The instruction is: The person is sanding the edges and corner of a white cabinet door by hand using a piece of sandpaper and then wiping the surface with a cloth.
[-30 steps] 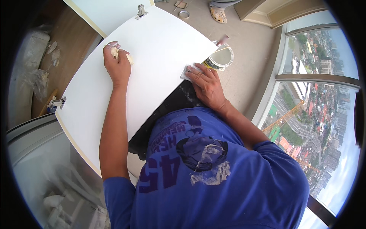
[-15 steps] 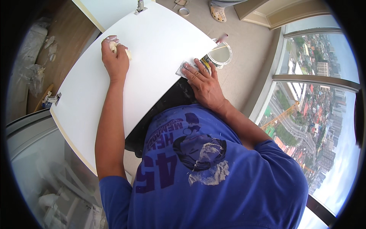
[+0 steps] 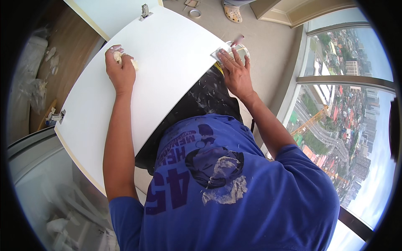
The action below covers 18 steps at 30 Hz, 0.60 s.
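Note:
A white cabinet door panel [image 3: 167,62] lies across my lap, with metal hinges [image 3: 145,12] fixed near its far edge and at its left corner. My left hand [image 3: 120,74] rests on the panel's far left part, its fingers curled round a crumpled cream rag [image 3: 118,57]. At the right corner, my right hand [image 3: 238,80] presses a whitish-grey piece of sandpaper [image 3: 215,54] against the panel's edge. Its fingers lie fairly straight over the sheet, which they partly hide.
An open paint can [image 3: 246,51] stands on the floor just beyond my right hand. Farther off are a round lid [image 3: 195,14] and another person's clog [image 3: 233,13]. Another white panel [image 3: 121,12] is at the back left. Tall windows [image 3: 339,83] line the right side.
My right hand has slid with the sandpaper away from me and rightward along the panel's edge to its corner. The left hand keeps its hold on the rag. The view has shifted slightly.

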{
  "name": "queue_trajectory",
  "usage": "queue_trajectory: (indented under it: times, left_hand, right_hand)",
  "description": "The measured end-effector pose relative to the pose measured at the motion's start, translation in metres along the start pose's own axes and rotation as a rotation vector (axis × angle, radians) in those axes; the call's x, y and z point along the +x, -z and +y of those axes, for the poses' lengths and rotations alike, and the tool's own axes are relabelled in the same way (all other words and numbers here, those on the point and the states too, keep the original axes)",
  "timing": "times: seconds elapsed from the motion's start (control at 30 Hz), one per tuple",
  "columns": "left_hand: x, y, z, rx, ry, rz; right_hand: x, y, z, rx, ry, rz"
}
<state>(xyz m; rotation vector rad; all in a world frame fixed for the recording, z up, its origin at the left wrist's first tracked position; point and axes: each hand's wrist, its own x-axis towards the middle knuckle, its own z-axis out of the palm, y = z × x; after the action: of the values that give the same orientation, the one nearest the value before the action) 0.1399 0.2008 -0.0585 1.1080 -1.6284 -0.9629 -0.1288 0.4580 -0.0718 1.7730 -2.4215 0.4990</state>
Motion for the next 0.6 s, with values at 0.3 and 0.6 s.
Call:
queue_trajectory:
  times: [0.3, 0.6]
  left_hand:
    - [0.000, -0.002, 0.000, 0.011, 0.004, 0.003]
    - [0.000, -0.002, 0.003, 0.013, 0.024, -0.001]
  right_hand:
    - [-0.007, 0.005, -0.008, -0.004, 0.100, -0.043]
    - [-0.003, -0.003, 0.008, -0.016, 0.096, 0.009]
